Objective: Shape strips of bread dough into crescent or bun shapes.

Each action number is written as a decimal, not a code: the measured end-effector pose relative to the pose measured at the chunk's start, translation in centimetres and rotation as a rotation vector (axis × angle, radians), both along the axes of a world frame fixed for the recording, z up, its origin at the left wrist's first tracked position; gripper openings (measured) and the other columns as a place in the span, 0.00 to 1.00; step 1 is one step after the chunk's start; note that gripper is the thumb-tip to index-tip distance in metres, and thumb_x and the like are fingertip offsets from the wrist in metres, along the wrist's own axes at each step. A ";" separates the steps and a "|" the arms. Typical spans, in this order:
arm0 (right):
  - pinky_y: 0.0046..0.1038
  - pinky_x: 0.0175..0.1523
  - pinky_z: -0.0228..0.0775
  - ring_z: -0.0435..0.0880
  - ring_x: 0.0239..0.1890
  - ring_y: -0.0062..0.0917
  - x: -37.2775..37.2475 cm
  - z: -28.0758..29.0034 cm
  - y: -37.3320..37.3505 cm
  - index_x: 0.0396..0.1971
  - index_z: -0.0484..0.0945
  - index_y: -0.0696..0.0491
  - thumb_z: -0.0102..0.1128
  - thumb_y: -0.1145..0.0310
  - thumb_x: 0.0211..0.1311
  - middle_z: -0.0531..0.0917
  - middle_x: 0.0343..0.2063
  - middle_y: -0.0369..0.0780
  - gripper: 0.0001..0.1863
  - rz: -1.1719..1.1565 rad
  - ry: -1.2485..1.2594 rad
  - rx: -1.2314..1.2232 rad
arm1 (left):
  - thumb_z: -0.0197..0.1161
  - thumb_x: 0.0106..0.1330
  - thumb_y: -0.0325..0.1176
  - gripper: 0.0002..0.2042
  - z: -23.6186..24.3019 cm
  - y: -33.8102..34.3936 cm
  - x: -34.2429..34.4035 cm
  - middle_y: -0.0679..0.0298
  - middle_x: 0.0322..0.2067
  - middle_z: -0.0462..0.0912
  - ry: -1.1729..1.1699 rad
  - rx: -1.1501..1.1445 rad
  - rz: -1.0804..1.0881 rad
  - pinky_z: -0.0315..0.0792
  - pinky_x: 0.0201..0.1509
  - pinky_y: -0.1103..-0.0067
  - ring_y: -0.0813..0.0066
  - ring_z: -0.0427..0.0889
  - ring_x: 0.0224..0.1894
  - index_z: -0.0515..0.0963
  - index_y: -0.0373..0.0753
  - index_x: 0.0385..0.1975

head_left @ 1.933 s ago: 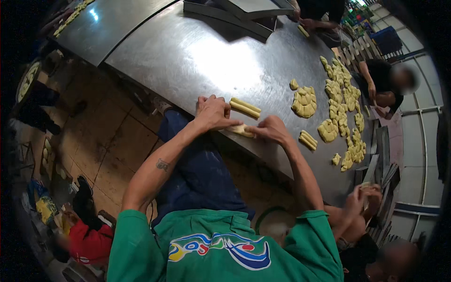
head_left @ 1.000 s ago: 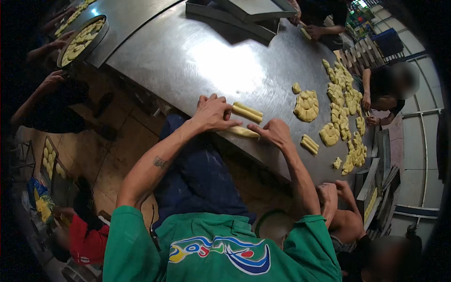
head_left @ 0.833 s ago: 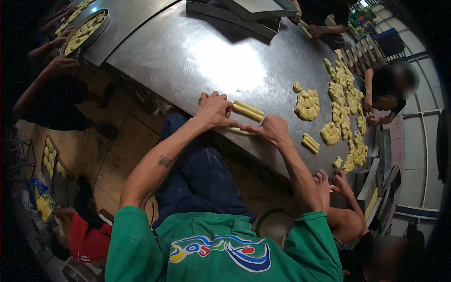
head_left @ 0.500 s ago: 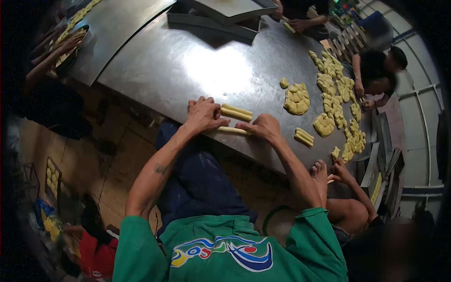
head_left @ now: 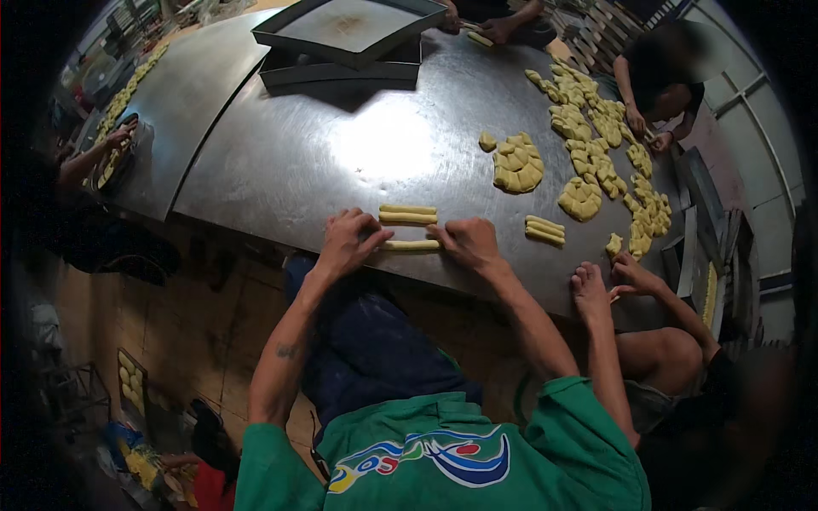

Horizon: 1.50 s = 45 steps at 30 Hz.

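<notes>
A thin pale-yellow dough stick point(head_left: 412, 245) lies near the front edge of the metal table, between my two hands. My left hand point(head_left: 348, 241) is closed at its left end, thumb along the dough. At the right end, my right hand point(head_left: 469, 242) has its fingers curled, with the thumb against the dough. How firmly either one grips is hidden. Just beyond lie two dough sticks point(head_left: 407, 215), side by side and parallel to the first. To the right of my right hand rests a small group of dough sticks point(head_left: 544, 230).
The metal table point(head_left: 256, 170) carries cut dough rounds point(head_left: 518, 163) and a long heap of dough pieces point(head_left: 588, 128) on the right. Stacked metal trays point(head_left: 349, 34) stand at the back. Co-workers' hands handle dough at the right and far side; another person's foot point(head_left: 588, 285) is near the right edge.
The whole view has shifted, so the table and trays appear lower and further left. Both hands remain at the ends of the dough stick; my right fingers look more curled.
</notes>
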State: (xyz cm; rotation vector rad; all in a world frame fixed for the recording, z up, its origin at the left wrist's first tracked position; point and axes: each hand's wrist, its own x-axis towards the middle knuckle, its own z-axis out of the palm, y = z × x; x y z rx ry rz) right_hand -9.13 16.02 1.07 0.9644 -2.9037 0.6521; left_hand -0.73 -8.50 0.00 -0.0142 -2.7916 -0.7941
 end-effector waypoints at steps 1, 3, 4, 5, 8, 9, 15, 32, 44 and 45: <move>0.38 0.28 0.71 0.79 0.20 0.39 0.6 0.0 0.2 0.15 0.78 0.56 0.61 0.55 0.61 0.78 0.16 0.44 0.22 -0.008 -0.074 -0.093 | 0.67 0.62 0.42 0.13 0.5 0.0 0.8 0.62 0.31 0.74 -0.044 0.270 -0.132 0.66 0.44 0.67 0.66 0.75 0.38 0.79 0.37 0.29; 0.38 0.31 0.72 0.80 0.24 0.41 2.0 -0.3 0.2 0.19 0.77 0.58 0.61 0.60 0.60 0.79 0.21 0.46 0.17 0.083 0.038 -0.233 | 0.67 0.61 0.27 0.09 1.6 0.0 1.5 0.58 0.36 0.75 -0.026 0.365 -0.333 0.77 0.43 0.72 0.62 0.80 0.39 0.78 0.33 0.40; 0.39 0.35 0.72 0.80 0.28 0.42 2.5 -0.4 0.1 0.23 0.76 0.60 0.60 0.66 0.60 0.80 0.26 0.47 0.12 0.177 0.162 -0.359 | 0.67 0.61 0.27 0.09 1.5 0.1 1.4 0.58 0.36 0.75 -0.030 0.354 -0.333 0.77 0.43 0.72 0.62 0.80 0.39 0.78 0.33 0.40; 0.39 0.35 0.72 0.80 0.28 0.42 2.8 -0.7 0.0 0.23 0.76 0.60 0.60 0.66 0.60 0.80 0.26 0.47 0.12 0.175 0.161 -0.371 | 0.67 0.61 0.27 0.10 1.3 0.2 1.3 0.58 0.36 0.75 -0.052 0.293 -0.320 0.77 0.43 0.71 0.64 0.80 0.39 0.78 0.34 0.41; 0.35 0.38 0.73 0.81 0.31 0.38 2.4 -1.0 -0.2 0.30 0.76 0.61 0.61 0.74 0.58 0.79 0.32 0.47 0.06 0.232 0.114 -0.308 | 0.67 0.61 0.28 0.10 2.7 -0.6 0.6 0.60 0.36 0.76 -0.151 0.260 -0.323 0.75 0.41 0.72 0.68 0.79 0.38 0.80 0.37 0.42; 0.32 0.37 0.73 0.80 0.30 0.33 1.6 -0.6 0.6 0.32 0.77 0.60 0.61 0.75 0.58 0.80 0.31 0.45 0.05 0.226 -0.109 -0.430 | 0.67 0.61 0.28 0.09 3.5 -1.2 0.3 0.61 0.35 0.76 -0.255 0.315 -0.361 0.73 0.40 0.74 0.70 0.77 0.36 0.81 0.37 0.41; 0.24 0.35 0.70 0.78 0.28 0.22 -2.8 -2.9 -1.2 0.36 0.81 0.58 0.62 0.75 0.59 0.81 0.29 0.39 0.06 -0.092 -0.415 -0.846 | 0.64 0.65 0.34 0.09 3.2 -1.4 -4.3 0.68 0.31 0.77 -0.138 0.533 -0.194 0.67 0.36 0.81 0.79 0.72 0.31 0.84 0.39 0.42; 0.32 0.51 0.65 0.79 0.42 0.34 -4.4 -3.8 -2.4 0.33 0.83 0.56 0.62 0.71 0.55 0.83 0.34 0.42 0.08 0.050 -0.209 -0.680 | 0.62 0.65 0.34 0.10 -0.4 -2.6 -5.8 0.61 0.38 0.78 -0.078 0.422 -0.190 0.72 0.48 0.76 0.70 0.76 0.44 0.83 0.41 0.44; 0.39 0.57 0.58 0.70 0.54 0.38 -4.7 -0.9 -3.6 0.48 0.74 0.49 0.68 0.48 0.49 0.75 0.45 0.41 0.30 0.337 -0.163 -0.045 | 0.78 0.42 0.45 0.32 1.4 -2.4 -5.6 0.62 0.43 0.77 -0.131 0.178 -0.358 0.62 0.58 0.65 0.61 0.72 0.52 0.79 0.45 0.51; 0.40 0.56 0.59 0.71 0.53 0.37 -4.3 -1.2 -3.4 0.47 0.74 0.49 0.68 0.49 0.50 0.75 0.45 0.41 0.28 0.309 -0.085 -0.061 | 0.77 0.43 0.45 0.29 1.1 -2.2 -5.6 0.60 0.41 0.79 -0.032 0.170 -0.333 0.67 0.54 0.67 0.59 0.76 0.48 0.81 0.43 0.47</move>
